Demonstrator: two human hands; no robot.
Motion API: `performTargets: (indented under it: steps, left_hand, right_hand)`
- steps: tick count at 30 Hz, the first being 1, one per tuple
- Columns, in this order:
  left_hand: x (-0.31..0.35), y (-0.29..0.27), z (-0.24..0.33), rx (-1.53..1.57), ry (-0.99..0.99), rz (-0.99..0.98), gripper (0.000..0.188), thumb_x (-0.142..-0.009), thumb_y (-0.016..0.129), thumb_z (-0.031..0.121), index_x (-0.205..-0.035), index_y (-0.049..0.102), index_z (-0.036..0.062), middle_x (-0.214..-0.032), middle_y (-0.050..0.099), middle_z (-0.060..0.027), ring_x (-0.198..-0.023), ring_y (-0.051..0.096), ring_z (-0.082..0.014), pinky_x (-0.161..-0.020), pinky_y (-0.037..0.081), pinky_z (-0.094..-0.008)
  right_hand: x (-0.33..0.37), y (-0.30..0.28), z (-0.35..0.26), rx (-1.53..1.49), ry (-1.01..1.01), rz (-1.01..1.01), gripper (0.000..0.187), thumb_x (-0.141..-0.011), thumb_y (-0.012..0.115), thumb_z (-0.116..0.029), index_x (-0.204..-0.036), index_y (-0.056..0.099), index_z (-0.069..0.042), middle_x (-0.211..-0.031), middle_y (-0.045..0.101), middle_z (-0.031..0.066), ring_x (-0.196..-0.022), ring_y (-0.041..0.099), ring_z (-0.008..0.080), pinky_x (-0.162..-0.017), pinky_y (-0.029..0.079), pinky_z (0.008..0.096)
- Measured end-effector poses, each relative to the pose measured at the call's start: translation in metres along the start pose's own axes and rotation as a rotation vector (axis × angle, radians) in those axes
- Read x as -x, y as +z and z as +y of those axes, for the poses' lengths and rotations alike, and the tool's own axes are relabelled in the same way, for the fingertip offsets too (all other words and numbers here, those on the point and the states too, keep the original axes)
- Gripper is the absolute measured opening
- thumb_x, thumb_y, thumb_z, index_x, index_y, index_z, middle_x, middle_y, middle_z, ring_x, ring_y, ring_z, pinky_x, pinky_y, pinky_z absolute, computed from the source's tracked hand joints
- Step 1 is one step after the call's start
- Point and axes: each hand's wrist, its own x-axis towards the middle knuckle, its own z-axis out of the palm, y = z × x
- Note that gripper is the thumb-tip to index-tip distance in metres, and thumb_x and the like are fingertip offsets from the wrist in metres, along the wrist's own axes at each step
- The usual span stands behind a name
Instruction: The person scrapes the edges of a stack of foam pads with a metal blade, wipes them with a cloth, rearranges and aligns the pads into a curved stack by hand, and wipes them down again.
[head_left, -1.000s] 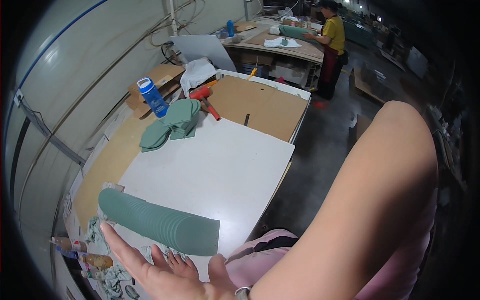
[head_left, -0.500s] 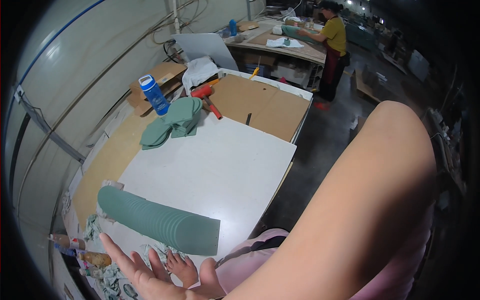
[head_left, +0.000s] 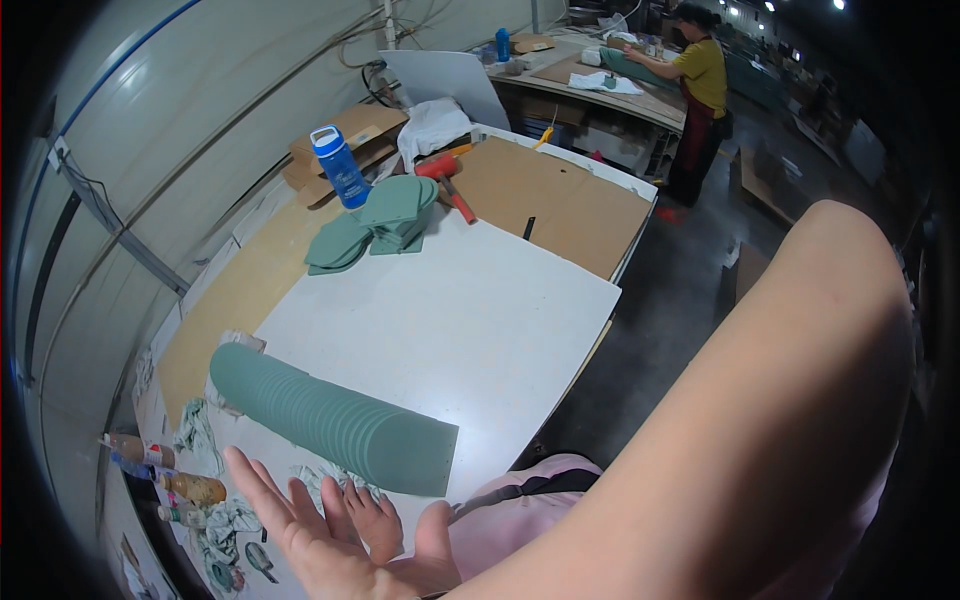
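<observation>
Close to the camera, my right hand is held up with its fingers spread and nothing in it, its forearm crossing the view from the right. Just beyond it, my left hand shows in part, fingers stretched out and apart, beside a crumpled pale green-and-white cloth. Nearest to both hands is a long row of overlapping green sheets with rounded ends, fanned across the white board. Its far left end lies against a whitish wrapped bundle.
Farther back are stacked green rounded pieces, a blue bottle, a red mallet and brown cardboard. Bottles, rags and a magnifier-shaped object lie at lower left. A person works at another table.
The whole view has shifted, so the table and its things sit farther right and slightly higher. Both hands stay open, in nearly the same pose. The green sheets look unchanged.
</observation>
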Motion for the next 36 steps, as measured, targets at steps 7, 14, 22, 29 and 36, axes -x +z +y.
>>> performTargets:
  steps: [7,14,22,29,36]
  left_hand:
    - [-0.008,-0.011,-0.012,-0.022,0.033,0.04,0.077,-0.092,0.058,0.045,-0.156,0.019,0.026,-0.158,0.019,-0.0138,-0.142,0.029,-0.0306,-0.111,0.03,-0.0526]
    - [-0.03,-0.016,-0.032,-0.033,0.066,0.086,0.078,-0.093,0.061,0.042,-0.156,0.018,0.0264,-0.158,0.018,-0.0141,-0.143,0.028,-0.03,-0.112,0.03,-0.0507]
    - [-0.087,-0.059,-0.175,-0.212,0.188,0.114,0.078,-0.093,0.063,0.038,-0.156,0.019,0.0253,-0.157,0.019,-0.0149,-0.141,0.029,-0.0298,-0.112,0.03,-0.0484]
    - [-0.124,-0.104,-0.383,-0.963,0.553,-0.448,0.072,-0.095,0.061,0.037,-0.154,0.024,0.0203,-0.153,0.028,-0.0168,-0.137,0.035,-0.031,-0.109,0.034,-0.0458]
    - [-0.125,-0.107,-0.356,-0.838,0.449,-0.426,0.068,-0.096,0.059,0.037,-0.153,0.029,0.0153,-0.15,0.037,-0.0188,-0.134,0.04,-0.0323,-0.107,0.037,-0.0432]
  right_hand:
    - [-0.017,0.014,-0.01,0.013,-0.027,-0.044,0.064,-0.086,0.055,-0.048,-0.133,0.058,-0.004,-0.148,0.045,0.0184,-0.143,0.033,0.0367,-0.114,0.021,0.065]
    - [-0.032,0.03,-0.019,0.023,-0.051,-0.077,0.066,-0.086,0.055,-0.049,-0.135,0.057,-0.004,-0.148,0.045,0.0187,-0.143,0.033,0.0368,-0.114,0.021,0.0658]
    - [-0.04,0.042,-0.023,0.027,-0.067,-0.097,0.069,-0.086,0.055,-0.051,-0.136,0.056,-0.004,-0.147,0.045,0.0189,-0.143,0.033,0.037,-0.113,0.021,0.0668]
    - [-0.04,0.056,-0.025,0.01,-0.052,-0.122,0.071,-0.086,0.056,-0.052,-0.137,0.055,-0.004,-0.147,0.045,0.0192,-0.143,0.033,0.0372,-0.113,0.021,0.0676]
    - [-0.04,0.063,-0.026,-0.002,-0.041,-0.119,0.073,-0.085,0.056,-0.053,-0.139,0.054,-0.004,-0.147,0.045,0.0194,-0.143,0.033,0.0373,-0.112,0.021,0.0684]
